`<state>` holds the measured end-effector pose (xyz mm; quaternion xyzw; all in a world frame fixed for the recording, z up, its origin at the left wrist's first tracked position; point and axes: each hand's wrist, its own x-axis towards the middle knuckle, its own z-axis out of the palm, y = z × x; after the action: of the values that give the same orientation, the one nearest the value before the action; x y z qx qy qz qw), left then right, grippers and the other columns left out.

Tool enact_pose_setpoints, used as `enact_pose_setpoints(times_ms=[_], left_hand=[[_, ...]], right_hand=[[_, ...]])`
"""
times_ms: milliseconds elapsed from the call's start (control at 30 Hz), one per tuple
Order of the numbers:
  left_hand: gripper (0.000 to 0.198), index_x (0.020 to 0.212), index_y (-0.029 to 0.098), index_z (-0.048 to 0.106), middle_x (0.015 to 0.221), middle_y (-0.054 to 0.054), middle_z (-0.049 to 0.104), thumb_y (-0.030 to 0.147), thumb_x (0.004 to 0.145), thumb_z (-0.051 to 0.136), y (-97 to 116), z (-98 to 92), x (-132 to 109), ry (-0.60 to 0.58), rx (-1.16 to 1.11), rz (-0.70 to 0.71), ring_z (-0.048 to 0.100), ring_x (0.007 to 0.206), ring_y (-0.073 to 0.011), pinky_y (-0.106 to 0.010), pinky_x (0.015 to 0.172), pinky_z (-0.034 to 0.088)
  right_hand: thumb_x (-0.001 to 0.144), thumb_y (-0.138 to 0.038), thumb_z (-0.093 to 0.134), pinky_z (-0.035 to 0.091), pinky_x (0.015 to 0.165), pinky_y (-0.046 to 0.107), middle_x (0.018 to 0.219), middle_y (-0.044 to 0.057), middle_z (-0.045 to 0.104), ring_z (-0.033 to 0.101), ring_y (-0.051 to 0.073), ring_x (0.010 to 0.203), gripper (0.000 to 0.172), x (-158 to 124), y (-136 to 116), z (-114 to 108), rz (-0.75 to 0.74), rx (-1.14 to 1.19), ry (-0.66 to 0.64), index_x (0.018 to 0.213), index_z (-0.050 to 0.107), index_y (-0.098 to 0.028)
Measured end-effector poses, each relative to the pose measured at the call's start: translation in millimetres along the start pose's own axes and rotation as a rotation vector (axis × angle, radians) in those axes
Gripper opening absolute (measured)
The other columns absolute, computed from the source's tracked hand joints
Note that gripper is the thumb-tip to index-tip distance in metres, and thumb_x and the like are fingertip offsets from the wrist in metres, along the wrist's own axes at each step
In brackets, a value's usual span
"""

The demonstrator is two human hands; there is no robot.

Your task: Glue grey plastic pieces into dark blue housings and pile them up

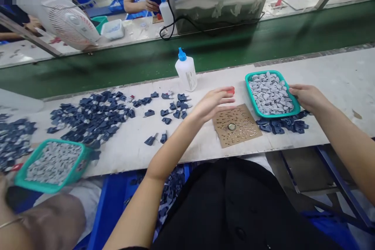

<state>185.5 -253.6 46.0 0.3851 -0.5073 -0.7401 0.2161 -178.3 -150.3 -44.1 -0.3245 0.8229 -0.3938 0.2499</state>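
My left hand reaches over the table with its fingers stretched out and apart. Its fingertips are at a small red object, and whether they touch it I cannot tell. Below them lies a brown card dotted with glossy drops, with a small round piece on it. My right hand grips the right rim of a teal plastic basket full of small grey pieces. Dark blue moulded parts lie in front of the basket, some partly under its edge.
A white bottle with a blue nozzle stands behind my left hand. Many dark blue parts are heaped to the left. Another person's hand is at the left edge, near a second teal basket. A green barrier runs behind the table.
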Motion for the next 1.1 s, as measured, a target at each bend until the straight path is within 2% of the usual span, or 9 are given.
enact_pose_setpoints(times_ms=[100, 200, 267, 333, 433, 533, 833, 967, 1100], left_hand=[[0.035, 0.124, 0.017, 0.069, 0.119, -0.011, 0.073, 0.025, 0.090, 0.065, -9, -53.3, -68, 0.424, 0.079, 0.138, 0.071, 0.097, -0.0174, -0.033, 0.090, 0.061], [0.041, 0.138, 0.020, 0.054, 0.126, -0.007, 0.064, 0.025, 0.098, 0.047, -61, -88.6, -130, 1.067, 0.227, 0.158, 0.067, 0.094, -0.0120, -0.027, 0.085, 0.057], [0.039, 0.141, 0.019, 0.050, 0.131, -0.010, 0.062, 0.027, 0.103, 0.042, -111, -88.7, -163, 1.395, 0.347, 0.017, 0.066, 0.102, -0.0160, -0.034, 0.091, 0.058], [0.041, 0.137, 0.018, 0.057, 0.135, -0.012, 0.063, 0.038, 0.102, 0.058, -163, -70.7, -183, 1.526, 0.460, -0.201, 0.066, 0.113, -0.0239, -0.045, 0.096, 0.059], [0.046, 0.135, 0.019, 0.062, 0.139, -0.013, 0.064, 0.043, 0.097, 0.069, -225, -34.6, -191, 1.466, 0.599, -0.502, 0.066, 0.121, -0.0280, -0.052, 0.101, 0.060], [0.045, 0.135, 0.019, 0.062, 0.138, -0.012, 0.065, 0.042, 0.098, 0.068, -258, -19.6, -190, 1.332, 0.665, -0.682, 0.067, 0.119, -0.0267, -0.051, 0.100, 0.060], [0.045, 0.135, 0.019, 0.062, 0.138, -0.012, 0.065, 0.042, 0.097, 0.069, -308, -65.5, -203, 1.231, 0.615, -0.800, 0.067, 0.119, -0.0274, -0.051, 0.100, 0.061], [0.043, 0.133, 0.019, 0.063, 0.137, -0.012, 0.066, 0.041, 0.097, 0.070, -328, -82.0, -221, 1.261, 0.546, -0.779, 0.067, 0.121, -0.0277, -0.051, 0.101, 0.060], [0.035, 0.123, 0.018, 0.067, 0.128, -0.010, 0.069, 0.039, 0.095, 0.072, -329, -96.7, -245, 1.379, 0.415, -0.651, 0.068, 0.117, -0.0263, -0.050, 0.100, 0.059]], right_hand=[[0.102, -0.047, 0.062, 0.055, 0.106, 0.049, 0.135, 0.011, 0.064, 0.063, 0.024, 0.119, 0.041, -4, -11, -14, -0.213, -0.244, 0.009, 0.134, 0.063, -0.021], [0.098, -0.047, 0.067, 0.056, 0.098, 0.043, 0.115, 0.007, 0.069, 0.064, 0.019, 0.100, 0.034, 2, -17, -19, -0.448, -0.457, -0.221, 0.121, 0.069, -0.021], [0.094, -0.046, 0.072, 0.055, 0.088, 0.038, 0.105, 0.004, 0.069, 0.061, 0.015, 0.087, 0.032, 11, -17, -15, -0.574, -0.559, -0.391, 0.114, 0.070, -0.021], [0.092, -0.046, 0.074, 0.052, 0.081, 0.034, 0.105, 0.004, 0.067, 0.058, 0.014, 0.084, 0.033, 21, -15, -8, -0.672, -0.620, -0.478, 0.112, 0.069, -0.021], [0.092, -0.046, 0.073, 0.050, 0.076, 0.032, 0.102, 0.005, 0.065, 0.056, 0.015, 0.084, 0.033, 33, -11, -3, -0.758, -0.662, -0.517, 0.109, 0.066, -0.019], [0.095, -0.049, 0.069, 0.052, 0.074, 0.031, 0.100, 0.004, 0.065, 0.058, 0.014, 0.082, 0.034, 41, -9, -4, -0.781, -0.689, -0.537, 0.108, 0.065, -0.018], [0.099, -0.049, 0.066, 0.059, 0.086, 0.037, 0.108, 0.005, 0.069, 0.065, 0.016, 0.092, 0.033, 40, -1, 1, -0.815, -0.711, -0.491, 0.111, 0.068, -0.018], [0.098, -0.053, 0.066, 0.058, 0.082, 0.036, 0.099, 0.004, 0.068, 0.062, 0.015, 0.083, 0.037, 32, 5, -2, -0.778, -0.661, -0.416, 0.109, 0.069, -0.018], [0.098, -0.052, 0.066, 0.059, 0.084, 0.037, 0.105, 0.005, 0.069, 0.063, 0.015, 0.087, 0.037, 18, 5, -2, -0.721, -0.605, -0.358, 0.113, 0.069, -0.019]])
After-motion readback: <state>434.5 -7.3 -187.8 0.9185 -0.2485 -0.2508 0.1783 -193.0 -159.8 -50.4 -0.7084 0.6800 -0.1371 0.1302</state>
